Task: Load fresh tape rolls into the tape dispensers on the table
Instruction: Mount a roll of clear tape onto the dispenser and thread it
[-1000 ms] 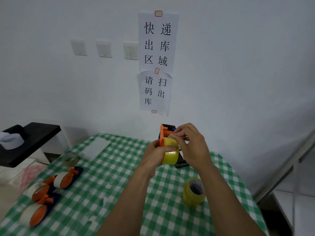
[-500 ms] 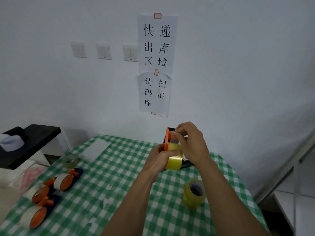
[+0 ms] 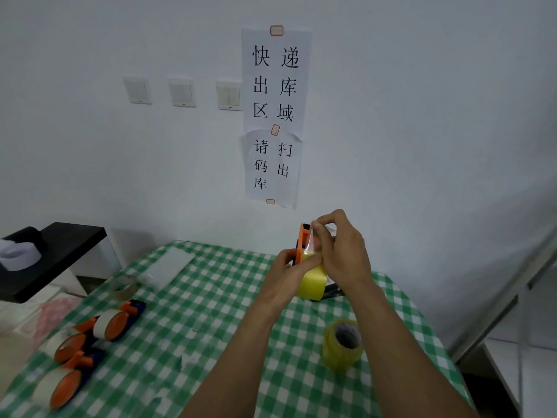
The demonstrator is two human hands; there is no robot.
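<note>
Above the far side of the table I hold an orange tape dispenser (image 3: 302, 240) with a yellow tape roll (image 3: 312, 281) seated in it. My left hand (image 3: 286, 274) grips the dispenser and the roll from the left. My right hand (image 3: 340, 248) pinches the clear loose tape end (image 3: 310, 239) and holds it up along the dispenser's front. A second yellow tape roll (image 3: 343, 345) stands on the green checked tablecloth (image 3: 193, 321) under my right forearm.
Three orange-and-blue dispensers with whitish rolls lie at the table's left: one (image 3: 116, 319), one (image 3: 70, 345), one (image 3: 61, 387). A nearly spent roll (image 3: 123, 285) and a clear sheet (image 3: 168, 265) lie further back. A black side table (image 3: 60, 251) stands left; a metal frame (image 3: 512, 285) stands right.
My right hand has peeled the tape end off the roll and drawn it upward. Both hands and the dispenser have shifted slightly to the right and down.
</note>
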